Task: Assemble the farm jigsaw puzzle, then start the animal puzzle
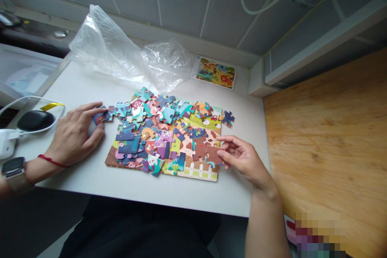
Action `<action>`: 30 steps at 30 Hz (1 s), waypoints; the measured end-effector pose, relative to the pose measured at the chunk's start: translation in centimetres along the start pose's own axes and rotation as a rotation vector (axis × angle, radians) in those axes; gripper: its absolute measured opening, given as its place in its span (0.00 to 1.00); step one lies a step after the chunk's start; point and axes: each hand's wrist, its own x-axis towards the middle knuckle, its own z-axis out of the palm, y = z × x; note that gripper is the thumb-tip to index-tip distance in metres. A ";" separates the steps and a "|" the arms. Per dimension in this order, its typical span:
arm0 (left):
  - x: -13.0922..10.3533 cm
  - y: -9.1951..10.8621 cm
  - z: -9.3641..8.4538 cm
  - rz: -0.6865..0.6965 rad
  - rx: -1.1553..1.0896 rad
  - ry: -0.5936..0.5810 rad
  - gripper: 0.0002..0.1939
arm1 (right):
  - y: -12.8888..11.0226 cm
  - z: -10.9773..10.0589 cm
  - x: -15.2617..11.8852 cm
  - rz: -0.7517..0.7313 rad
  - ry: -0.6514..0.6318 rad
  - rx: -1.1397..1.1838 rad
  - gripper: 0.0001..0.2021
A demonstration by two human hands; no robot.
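Observation:
A brown jigsaw puzzle piece (pixel 214 155) is pinched between the thumb and fingers of my right hand (pixel 242 156), over the right part of the puzzle board (pixel 211 175). There a partly assembled farm picture shows a cow, a white fence and a red tractor. Loose puzzle pieces (pixel 128 145) lie in a heap across the board's left and middle, hiding much of it. My left hand (pixel 77 131) rests on the table left of the board, its fingers apart. Its fingertips touch a dark blue puzzle piece (pixel 101 117). Another dark blue piece (pixel 227 118) lies beyond the board's right edge.
Crumpled clear plastic bags (pixel 111 48) lie behind the board, beside a picture card (pixel 215 71) with animals. At left are a white charger (pixel 7 143), its cable and a black oval object (pixel 35 121). A wooden surface (pixel 326 141) adjoins the white table (pixel 145 193) on the right.

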 end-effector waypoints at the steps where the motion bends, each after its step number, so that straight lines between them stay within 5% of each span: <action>1: 0.0 0.0 0.0 -0.001 0.002 -0.001 0.27 | -0.1 0.1 -0.1 0.018 -0.044 -0.006 0.22; 9: 0.0 0.4 -0.1 0.012 0.034 0.014 0.23 | 0.0 1.8 -0.3 0.068 -0.204 -0.177 0.11; 23: 0.1 0.4 -0.1 -0.008 0.038 0.010 0.23 | 0.2 2.5 -0.3 -0.003 -0.171 -0.315 0.13; 30: 0.2 0.5 -0.1 0.006 0.035 0.026 0.23 | -0.3 3.2 -0.2 -0.171 -0.099 -0.520 0.13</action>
